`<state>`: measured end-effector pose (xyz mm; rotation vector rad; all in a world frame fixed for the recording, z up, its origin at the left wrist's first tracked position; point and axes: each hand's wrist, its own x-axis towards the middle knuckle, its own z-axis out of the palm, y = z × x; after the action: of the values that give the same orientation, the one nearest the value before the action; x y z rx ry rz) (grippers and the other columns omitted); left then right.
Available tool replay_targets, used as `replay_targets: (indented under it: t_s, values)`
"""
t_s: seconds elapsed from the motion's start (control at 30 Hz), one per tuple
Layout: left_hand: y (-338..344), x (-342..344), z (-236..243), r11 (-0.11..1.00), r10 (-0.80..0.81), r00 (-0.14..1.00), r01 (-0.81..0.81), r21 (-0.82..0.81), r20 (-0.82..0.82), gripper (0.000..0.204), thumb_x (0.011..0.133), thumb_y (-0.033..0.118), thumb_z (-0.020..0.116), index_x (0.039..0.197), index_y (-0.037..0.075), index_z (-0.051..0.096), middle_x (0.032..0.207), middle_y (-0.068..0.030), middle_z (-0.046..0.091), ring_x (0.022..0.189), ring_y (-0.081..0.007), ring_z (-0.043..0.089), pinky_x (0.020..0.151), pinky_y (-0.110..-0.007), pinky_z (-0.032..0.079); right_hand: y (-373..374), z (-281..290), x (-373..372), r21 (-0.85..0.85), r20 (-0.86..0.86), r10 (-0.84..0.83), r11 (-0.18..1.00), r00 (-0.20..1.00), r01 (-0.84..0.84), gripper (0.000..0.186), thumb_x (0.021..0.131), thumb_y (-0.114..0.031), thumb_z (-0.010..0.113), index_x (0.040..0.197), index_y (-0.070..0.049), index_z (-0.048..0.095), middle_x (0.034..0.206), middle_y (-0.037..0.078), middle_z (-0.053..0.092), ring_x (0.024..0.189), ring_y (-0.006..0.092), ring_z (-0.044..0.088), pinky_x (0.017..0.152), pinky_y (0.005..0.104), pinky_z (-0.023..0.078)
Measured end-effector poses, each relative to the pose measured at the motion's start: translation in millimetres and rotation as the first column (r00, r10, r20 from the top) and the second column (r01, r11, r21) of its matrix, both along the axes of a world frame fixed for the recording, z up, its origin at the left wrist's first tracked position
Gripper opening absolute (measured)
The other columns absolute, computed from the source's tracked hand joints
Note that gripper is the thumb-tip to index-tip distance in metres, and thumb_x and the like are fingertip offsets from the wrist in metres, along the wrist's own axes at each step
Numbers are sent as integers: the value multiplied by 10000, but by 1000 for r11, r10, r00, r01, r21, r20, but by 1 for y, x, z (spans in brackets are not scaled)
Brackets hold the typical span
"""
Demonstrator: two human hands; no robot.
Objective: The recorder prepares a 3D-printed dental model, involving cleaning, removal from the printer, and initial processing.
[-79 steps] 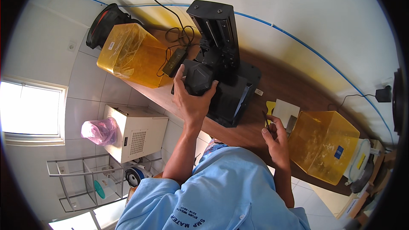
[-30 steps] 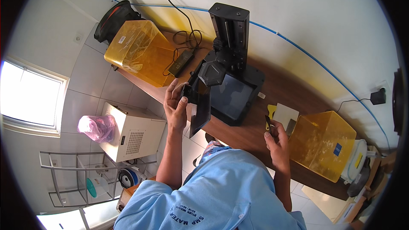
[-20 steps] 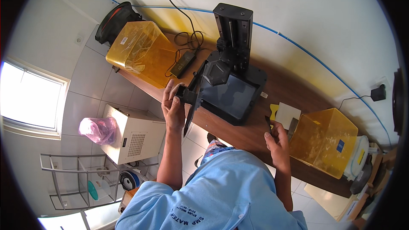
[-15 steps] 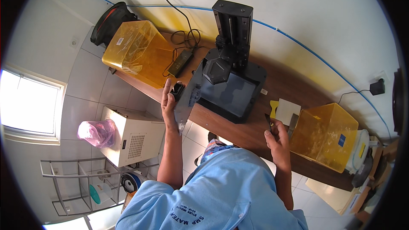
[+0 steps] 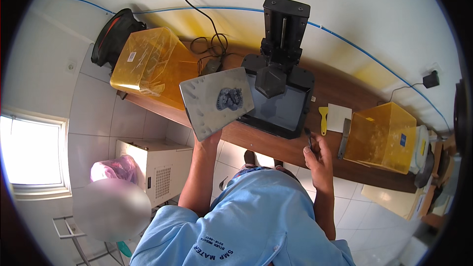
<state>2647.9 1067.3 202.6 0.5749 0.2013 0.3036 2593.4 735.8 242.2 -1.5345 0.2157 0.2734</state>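
Observation:
My left hand (image 5: pixel 209 139) is closed under a grey metal build plate (image 5: pixel 201 92), mostly hidden behind it. The plate's flat face is turned up toward me, and a bluish-grey printed piece (image 5: pixel 230 98) clings to it. Left of my body's middle, the plate overlaps the edge of the resin 3D printer (image 5: pixel 287 24). Grey liquid shows in the printer's vat (image 5: pixel 277 110) below the raised arm. My right hand (image 5: pixel 320 161) is closed around a small dark slim tool (image 5: pixel 309 137) near the table's front edge; its exact kind is unclear.
A yellow scraper (image 5: pixel 323 120) lies beside a white square sheet (image 5: pixel 340 117). A grey flat blade (image 5: pixel 344 139) stands against an amber cover (image 5: pixel 382 138) on the right. Another amber cover (image 5: pixel 148 64) is at left. A black power cable (image 5: pixel 204 14) hangs from the wall socket.
My left hand has turned the build plate, so its face with the printed piece now shows instead of its edge. My right hand still holds the dark tool, almost in place.

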Motion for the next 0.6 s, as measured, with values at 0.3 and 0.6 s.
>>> replay_targets:
  t_s: [0.3, 0.6]
  values:
    - [25, 28, -16, 979, -202, 979, 201, 33, 0, 434, 995, 317, 697, 1352, 99, 584, 1331, -74, 644, 1226, -254, 631, 1025, -439, 560, 53, 9, -27, 60, 28, -126, 990, 992, 124, 459, 990, -137, 694, 1413, -15, 564, 863, -40, 510, 801, 50, 473, 755, 228, 393]
    - [40, 35, -34, 909, -413, 903, 400, 121, 121, 502, 996, 337, 694, 1414, 99, 551, 1377, -83, 616, 1278, -255, 596, 1061, -446, 526, 84, 22, -29, 66, 71, -150, 987, 986, 146, 439, 1000, -108, 670, 1412, -11, 555, 863, -49, 519, 784, 35, 469, 731, 208, 392]
